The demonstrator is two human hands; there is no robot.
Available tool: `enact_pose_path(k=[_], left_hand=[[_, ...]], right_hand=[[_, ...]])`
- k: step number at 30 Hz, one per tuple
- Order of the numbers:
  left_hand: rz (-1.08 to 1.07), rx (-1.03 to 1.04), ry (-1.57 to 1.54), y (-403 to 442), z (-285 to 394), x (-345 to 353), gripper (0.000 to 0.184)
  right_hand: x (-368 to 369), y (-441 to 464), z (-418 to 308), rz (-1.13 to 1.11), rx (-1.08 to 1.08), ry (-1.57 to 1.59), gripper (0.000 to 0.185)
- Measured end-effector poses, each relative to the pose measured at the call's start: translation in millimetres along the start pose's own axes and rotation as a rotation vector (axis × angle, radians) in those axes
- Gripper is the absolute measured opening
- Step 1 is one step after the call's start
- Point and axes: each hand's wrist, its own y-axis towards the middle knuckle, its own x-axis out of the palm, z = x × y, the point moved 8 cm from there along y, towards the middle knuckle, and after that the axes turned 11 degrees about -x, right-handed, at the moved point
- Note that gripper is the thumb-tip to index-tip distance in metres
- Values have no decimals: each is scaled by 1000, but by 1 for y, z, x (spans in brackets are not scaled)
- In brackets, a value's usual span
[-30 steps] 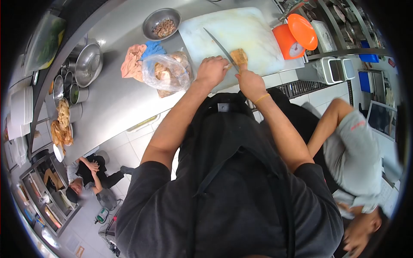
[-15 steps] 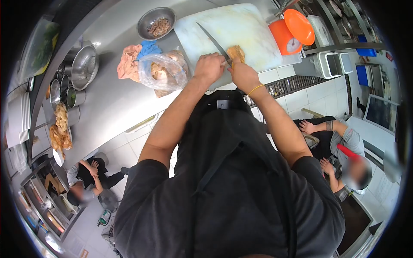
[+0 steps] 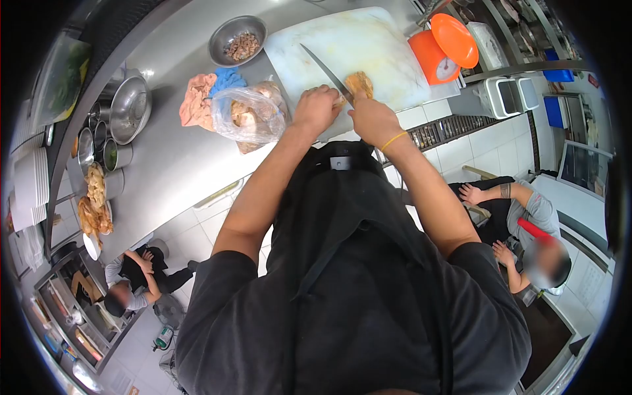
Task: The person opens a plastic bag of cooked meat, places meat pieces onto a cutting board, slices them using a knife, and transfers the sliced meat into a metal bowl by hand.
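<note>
My right hand is closed on the handle of a long knife, whose blade points away and to the left over the white cutting board. Just left of it, my left hand has its fingers bent over a small pale piece of food near the board's front edge. A browned piece of food lies on the board, right of the blade. Left of my left hand sits a clear plastic bag with pieces of food inside.
A metal bowl with chopped bits, a blue cloth, a pink cloth, an orange scale, a large steel bowl and browned poultry stand around. One person is lower left, another right.
The person close on my right has gone from there, and a seated person shows farther back. My right hand and the knife have shifted slightly left, with the whole view shifting too.
</note>
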Motion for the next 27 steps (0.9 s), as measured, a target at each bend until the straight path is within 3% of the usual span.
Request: enact_pose_path(k=[6,10,15,19,27], left_hand=[[-47,-24,-25,-1,-5,5,16],[-140,-54,18,6,-4,7,14],[-68,-32,-17,-4,-5,-1,13],[-69,-10,0,-2,-9,1,21],[-49,-55,-21,2,-17,-6,18]], right_hand=[[36,-2,6,48,91,85,36],[26,11,8,58,31,80,36],[3,-10,-6,4,25,53,36],[35,-12,-3,38,75,103,35],[32,22,2,53,21,72,35]])
